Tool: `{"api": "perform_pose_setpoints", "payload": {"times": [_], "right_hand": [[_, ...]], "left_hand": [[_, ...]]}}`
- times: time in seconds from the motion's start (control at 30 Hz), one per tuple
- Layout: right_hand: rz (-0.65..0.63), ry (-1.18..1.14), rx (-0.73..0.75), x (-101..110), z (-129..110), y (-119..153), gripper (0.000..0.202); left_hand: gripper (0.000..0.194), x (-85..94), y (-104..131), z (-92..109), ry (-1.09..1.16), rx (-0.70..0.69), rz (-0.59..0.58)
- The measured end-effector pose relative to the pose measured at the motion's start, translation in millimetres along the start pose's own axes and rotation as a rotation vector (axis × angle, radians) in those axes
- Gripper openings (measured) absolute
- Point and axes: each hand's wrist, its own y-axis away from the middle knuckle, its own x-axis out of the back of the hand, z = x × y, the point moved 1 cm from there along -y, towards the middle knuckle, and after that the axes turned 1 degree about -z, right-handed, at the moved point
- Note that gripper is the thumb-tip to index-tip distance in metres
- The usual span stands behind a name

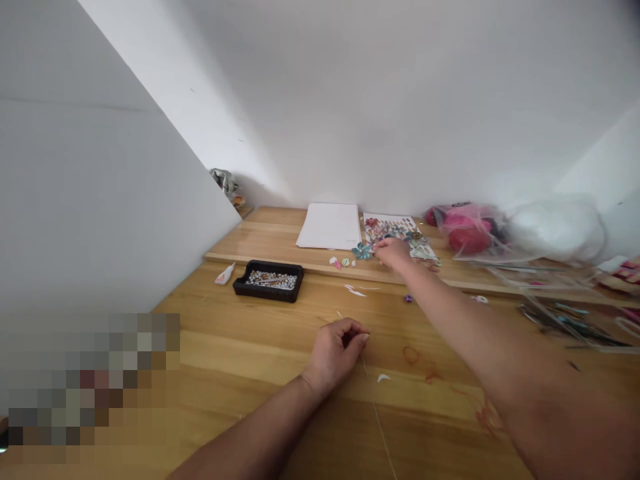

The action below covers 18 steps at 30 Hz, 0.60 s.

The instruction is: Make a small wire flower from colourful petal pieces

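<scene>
My left hand [336, 352], low over the table, pinches a thin pale thread [381, 430] between thumb and finger. One short end sticks up past the knuckles, while the long part trails down toward me. Farther away, my right hand [393, 253] reaches to the raised back shelf with its fingertips drawn together. They are right beside a teal flower [362, 251]; whether anything small is between them I cannot tell. Behind that hand, a printed sheet [424, 249] carries a pile of colourful flower pieces [393, 230]. A small white crescent piece [383, 378] lies near my left hand.
A black tray [240, 289] of beads and a small white glue bottle [225, 274] stand left. White paper [330, 225] lies on the shelf. Orange thread [431, 377] is scattered at right, near clear boxes [575, 320] and bags of pink yarn [470, 230] and white stuffing [555, 230].
</scene>
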Motion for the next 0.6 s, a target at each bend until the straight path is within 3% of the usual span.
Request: {"api": "perform_pose_setpoints", "payload": {"times": [0.27,0.6], "right_hand": [[0.002,-0.077,0.009,11,11,10,0.022],[0.052,0.001,0.054,-15,-18,-5,0.017]], "left_hand": [[0.015,-0.8,0,-2,0.012,-0.004,0.006],[0.014,1.0,-1,0,0.031,0.004,0.009]]}}
